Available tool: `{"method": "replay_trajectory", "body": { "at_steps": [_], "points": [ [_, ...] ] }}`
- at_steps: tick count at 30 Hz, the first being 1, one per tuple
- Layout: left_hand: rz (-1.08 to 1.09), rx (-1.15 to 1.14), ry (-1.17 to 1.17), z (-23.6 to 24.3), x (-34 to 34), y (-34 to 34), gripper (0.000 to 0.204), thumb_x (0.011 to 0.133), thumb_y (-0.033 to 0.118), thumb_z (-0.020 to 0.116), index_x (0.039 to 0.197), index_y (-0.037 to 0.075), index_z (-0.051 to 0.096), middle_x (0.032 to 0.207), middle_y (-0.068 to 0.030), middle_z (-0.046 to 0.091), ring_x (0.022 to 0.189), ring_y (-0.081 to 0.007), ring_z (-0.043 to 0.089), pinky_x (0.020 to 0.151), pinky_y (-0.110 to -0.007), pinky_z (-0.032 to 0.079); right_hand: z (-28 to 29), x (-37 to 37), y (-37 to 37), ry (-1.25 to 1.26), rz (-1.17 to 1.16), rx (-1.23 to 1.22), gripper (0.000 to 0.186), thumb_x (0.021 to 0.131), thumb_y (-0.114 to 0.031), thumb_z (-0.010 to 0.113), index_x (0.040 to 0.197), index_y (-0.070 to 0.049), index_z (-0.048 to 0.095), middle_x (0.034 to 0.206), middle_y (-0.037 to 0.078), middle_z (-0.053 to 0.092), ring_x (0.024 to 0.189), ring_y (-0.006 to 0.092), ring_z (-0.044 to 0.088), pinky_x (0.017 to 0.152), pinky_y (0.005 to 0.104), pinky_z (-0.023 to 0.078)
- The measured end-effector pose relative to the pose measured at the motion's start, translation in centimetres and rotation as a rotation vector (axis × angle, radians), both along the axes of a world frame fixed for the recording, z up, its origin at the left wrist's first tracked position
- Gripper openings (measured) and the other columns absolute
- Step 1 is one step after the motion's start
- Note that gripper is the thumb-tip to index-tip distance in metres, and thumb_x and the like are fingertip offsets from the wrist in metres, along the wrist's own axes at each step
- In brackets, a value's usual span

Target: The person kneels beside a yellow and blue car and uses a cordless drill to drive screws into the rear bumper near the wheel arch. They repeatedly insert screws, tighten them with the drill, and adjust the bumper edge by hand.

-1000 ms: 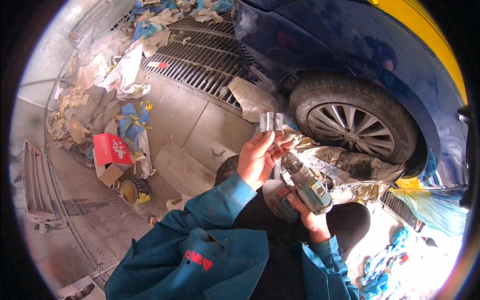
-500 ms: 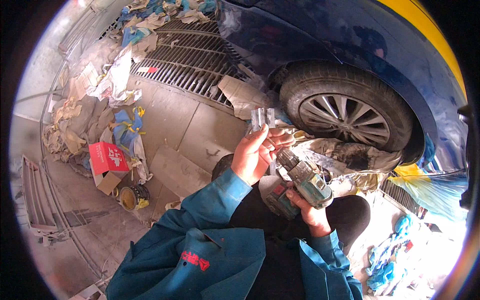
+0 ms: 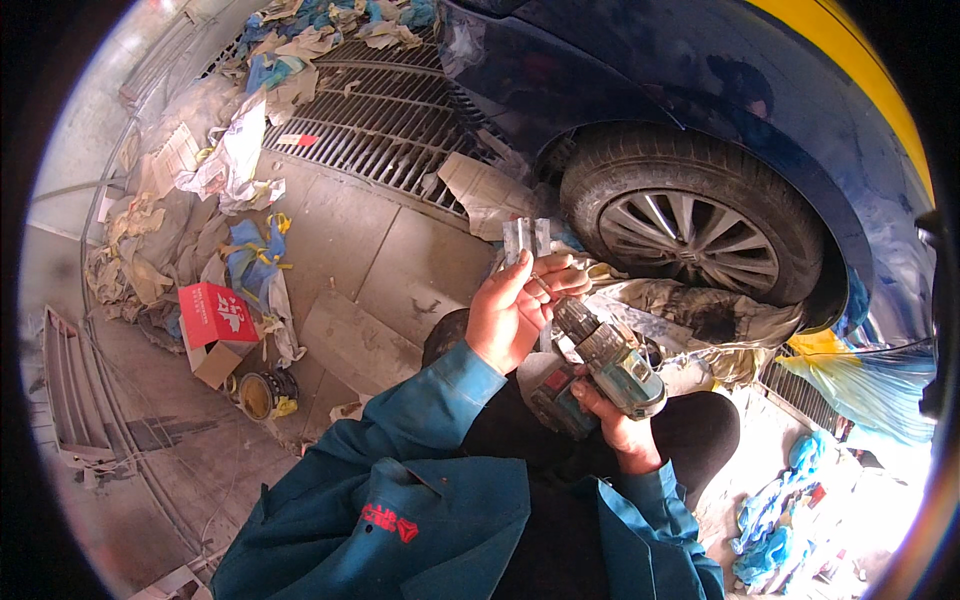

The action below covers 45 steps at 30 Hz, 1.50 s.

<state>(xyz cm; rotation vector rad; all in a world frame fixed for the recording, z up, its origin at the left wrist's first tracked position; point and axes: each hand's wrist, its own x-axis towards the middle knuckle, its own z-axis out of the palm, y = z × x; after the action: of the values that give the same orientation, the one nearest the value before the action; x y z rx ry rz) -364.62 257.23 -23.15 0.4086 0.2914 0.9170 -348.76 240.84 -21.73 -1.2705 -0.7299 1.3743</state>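
My left hand (image 3: 505, 320) pinches a small silvery strip-like piece (image 3: 525, 240), held upright; whether it is metal or plastic I cannot tell. Just below its fingers is the chuck of a teal and grey cordless drill (image 3: 625, 375), pointing up and to the left. My right hand (image 3: 628, 435) is closed round the drill, over my dark-clothed leg. Behind both hands, the car's wheel (image 3: 690, 230) stands by a crumpled, stained cloth or sheet (image 3: 720, 325).
A dark blue car body (image 3: 640, 60) with a yellow band fills the upper right. A floor grate (image 3: 360, 110) runs beside it. Torn paper (image 3: 170, 260), a red cardboard box (image 3: 215, 320) and a tin (image 3: 260, 395) lie at left. Blue crumpled plastic (image 3: 785, 510) lies lower right.
The scene has shifted slightly up and left in the view since a second ago. The piece and drill stay held in the same hands, with little movement in the last half second.
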Motion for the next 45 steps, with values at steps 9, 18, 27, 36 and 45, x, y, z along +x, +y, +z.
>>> {"method": "replay_trajectory", "body": {
  "at_steps": [9,18,27,36,45],
  "points": [
    [0.003,0.001,-0.004,0.2,-0.3,-0.3,0.058,0.116,0.046,0.047,0.134,-0.006,0.067,0.124,-0.0223,0.077,0.123,-0.0344,0.071,0.114,-0.047,0.049,-0.1,-0.1,-0.3,-0.019,-0.022,0.034,0.029,0.093,-0.005,0.085,0.12,-0.006,0.073,0.099,0.001,0.071,0.078,0.01,0.061,0.069,0.0257,0.05],
    [0.047,0.001,0.071,0.1,-0.3,-0.7,0.054,0.115,0.045,0.05,0.126,-0.004,0.07,0.117,-0.0198,0.079,0.117,-0.0336,0.074,0.11,-0.049,0.053,-0.1,0.0,-0.1,-0.097,0.021,0.003,0.028,0.093,-0.007,0.085,0.118,-0.006,0.073,0.092,-0.001,0.069,0.074,0.0082,0.059,0.065,0.025,0.047],
    [0.1,0.054,0.172,-0.1,-0.7,-0.7,0.05,0.114,0.044,0.054,0.118,-0.003,0.072,0.108,-0.0217,0.08,0.105,-0.0334,0.077,0.101,-0.048,0.058,-1.2,-0.4,-0.5,-0.066,-0.037,-0.038,0.031,0.094,-0.008,0.084,0.123,-0.006,0.074,0.105,0.003,0.077,0.09,0.0152,0.071,0.082,0.0316,0.058],
    [0.066,-0.046,0.144,-0.1,-0.7,-1.9,0.051,0.115,0.042,0.05,0.115,-0.004,0.072,0.11,-0.0229,0.079,0.105,-0.0358,0.077,0.103,-0.052,0.058,-3.5,1.6,-0.5,-0.758,0.1,0.324,0.037,0.082,-0.017,0.085,0.112,0.0,0.075,0.102,0.013,0.077,0.094,0.0243,0.076,0.082,0.0396,0.059],
    [0.034,0.041,0.095,0.7,0.3,-0.6,0.06,0.117,0.045,0.043,0.127,-0.008,0.069,0.119,-0.0259,0.077,0.115,-0.037,0.074,0.111,-0.052,0.053,-3.6,0.1,-0.2,-0.338,0.072,0.11,0.028,0.096,-0.005,0.08,0.123,-0.005,0.074,0.092,0.001,0.072,0.077,0.0089,0.062,0.067,0.0255,0.049]
  ]
}}
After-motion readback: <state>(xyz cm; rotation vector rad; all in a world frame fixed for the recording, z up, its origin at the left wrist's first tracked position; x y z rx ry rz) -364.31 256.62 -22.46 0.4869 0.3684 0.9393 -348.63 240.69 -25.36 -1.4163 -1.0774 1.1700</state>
